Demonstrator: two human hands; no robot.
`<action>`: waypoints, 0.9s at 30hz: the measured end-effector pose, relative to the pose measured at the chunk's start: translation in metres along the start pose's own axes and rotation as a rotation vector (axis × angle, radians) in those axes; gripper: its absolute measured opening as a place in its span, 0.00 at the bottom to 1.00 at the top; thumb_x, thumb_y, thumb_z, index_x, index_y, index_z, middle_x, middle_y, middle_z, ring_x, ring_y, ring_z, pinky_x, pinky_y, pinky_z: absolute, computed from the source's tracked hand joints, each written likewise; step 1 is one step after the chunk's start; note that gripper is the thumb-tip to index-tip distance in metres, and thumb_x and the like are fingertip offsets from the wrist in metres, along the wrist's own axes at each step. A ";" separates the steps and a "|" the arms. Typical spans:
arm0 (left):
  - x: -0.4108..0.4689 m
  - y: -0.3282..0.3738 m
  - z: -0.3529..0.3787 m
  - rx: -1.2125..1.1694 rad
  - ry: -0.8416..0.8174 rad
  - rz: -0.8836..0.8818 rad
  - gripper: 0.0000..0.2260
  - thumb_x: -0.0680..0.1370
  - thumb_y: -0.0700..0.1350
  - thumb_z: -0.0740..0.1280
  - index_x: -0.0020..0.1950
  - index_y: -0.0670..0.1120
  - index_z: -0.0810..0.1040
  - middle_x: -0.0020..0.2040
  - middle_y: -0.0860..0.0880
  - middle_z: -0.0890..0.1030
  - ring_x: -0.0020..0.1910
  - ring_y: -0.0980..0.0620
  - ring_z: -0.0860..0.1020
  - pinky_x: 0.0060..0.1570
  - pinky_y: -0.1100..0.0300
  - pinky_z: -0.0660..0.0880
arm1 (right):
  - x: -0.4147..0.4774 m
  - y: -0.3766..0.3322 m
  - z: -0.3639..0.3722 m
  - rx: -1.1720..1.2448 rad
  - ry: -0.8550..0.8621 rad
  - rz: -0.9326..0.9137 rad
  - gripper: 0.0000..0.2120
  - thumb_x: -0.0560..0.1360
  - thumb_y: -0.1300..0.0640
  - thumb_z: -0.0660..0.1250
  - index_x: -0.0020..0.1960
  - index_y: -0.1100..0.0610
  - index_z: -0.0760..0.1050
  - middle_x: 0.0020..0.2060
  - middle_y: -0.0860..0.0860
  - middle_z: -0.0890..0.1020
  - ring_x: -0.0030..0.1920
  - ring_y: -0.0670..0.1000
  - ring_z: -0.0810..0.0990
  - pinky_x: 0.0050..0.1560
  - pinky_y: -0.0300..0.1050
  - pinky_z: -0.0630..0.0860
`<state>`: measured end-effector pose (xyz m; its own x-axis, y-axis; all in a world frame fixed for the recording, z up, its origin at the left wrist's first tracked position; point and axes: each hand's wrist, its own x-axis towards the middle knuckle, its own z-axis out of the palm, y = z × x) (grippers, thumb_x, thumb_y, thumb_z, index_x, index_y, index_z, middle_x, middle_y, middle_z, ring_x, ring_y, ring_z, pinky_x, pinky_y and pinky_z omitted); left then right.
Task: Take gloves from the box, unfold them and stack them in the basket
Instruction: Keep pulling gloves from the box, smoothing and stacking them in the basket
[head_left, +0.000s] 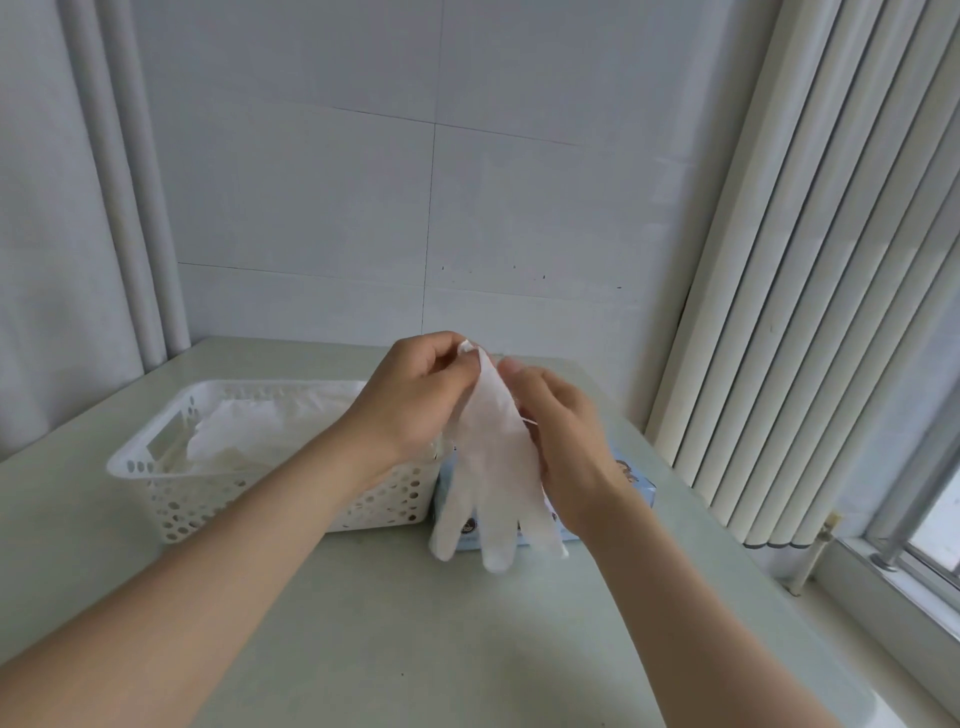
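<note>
Over a pale worktop below a tiled wall, a glove hangs fingers-down above the box, its cuff pinched by left hand and right hand. Unfolding looks nearly done; next it likely needs laying flat in the basket.

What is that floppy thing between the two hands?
A thin white glove hangs between the left hand and the right hand, cuff up, fingers dangling in front of the blue box. The head view shows it.
</note>
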<state>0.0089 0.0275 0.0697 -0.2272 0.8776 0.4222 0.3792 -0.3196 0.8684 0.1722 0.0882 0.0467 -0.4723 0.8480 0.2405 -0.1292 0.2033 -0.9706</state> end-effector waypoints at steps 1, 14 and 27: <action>0.000 0.000 0.000 0.025 0.011 0.028 0.14 0.86 0.48 0.61 0.49 0.45 0.84 0.47 0.35 0.82 0.43 0.40 0.80 0.49 0.46 0.77 | -0.001 0.000 0.001 -0.007 -0.008 -0.032 0.18 0.77 0.44 0.73 0.56 0.58 0.82 0.48 0.60 0.87 0.45 0.59 0.86 0.47 0.54 0.81; -0.002 0.003 -0.002 0.252 0.197 0.207 0.05 0.79 0.52 0.76 0.44 0.54 0.87 0.39 0.57 0.86 0.40 0.57 0.83 0.43 0.56 0.81 | -0.003 0.000 0.015 -0.298 0.164 -0.373 0.16 0.68 0.56 0.83 0.42 0.54 0.76 0.34 0.41 0.71 0.36 0.45 0.68 0.39 0.38 0.67; -0.003 0.013 -0.010 0.173 0.066 0.243 0.10 0.83 0.55 0.70 0.48 0.51 0.86 0.39 0.55 0.85 0.36 0.53 0.82 0.38 0.54 0.77 | -0.012 -0.010 0.018 -0.174 0.122 -0.238 0.10 0.78 0.63 0.63 0.53 0.59 0.82 0.40 0.58 0.88 0.44 0.62 0.87 0.47 0.68 0.82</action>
<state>0.0061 0.0171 0.0826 -0.1669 0.7556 0.6334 0.5755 -0.4470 0.6848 0.1632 0.0667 0.0537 -0.3375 0.8166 0.4683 -0.0673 0.4752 -0.8773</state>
